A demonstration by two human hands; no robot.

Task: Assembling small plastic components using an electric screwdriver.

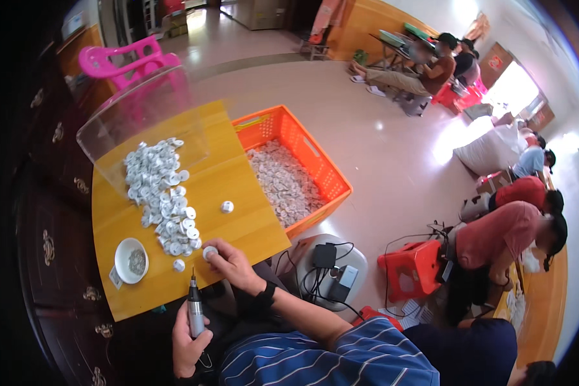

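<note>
Blue striped sleeves fill the lower edge of the view, and from them the person's two hands come up to the table. Closed in a fist, the left hand (188, 347) grips a slim powered hand tool (195, 312) upright, its fine tip pointing up toward the table edge. At that edge the right hand (230, 260) pinches one small white round part (209, 252) between fingertips, just above the tool's tip.

Judging by how things lie, the work looks far from over. A long heap of white parts (161, 193) lies beside the right hand, a single part (227, 206) sits apart from it, and another (179, 265) lies near a small white bowl (130, 260) holding something greyish. An orange crate (328, 174), touching the table's right side, is well filled with similar pieces; whether those are finished cannot be told.

Yellow and glossy, the wooden table (238, 225) carries a clear curved plastic shield (141, 112) at its far end. Beyond lie a pale shiny floor, a pink plastic chair (128, 61), a red stool (412, 267), and a power adapter with cables (331, 267). Other people sit working along the right side and in the far corner.
</note>
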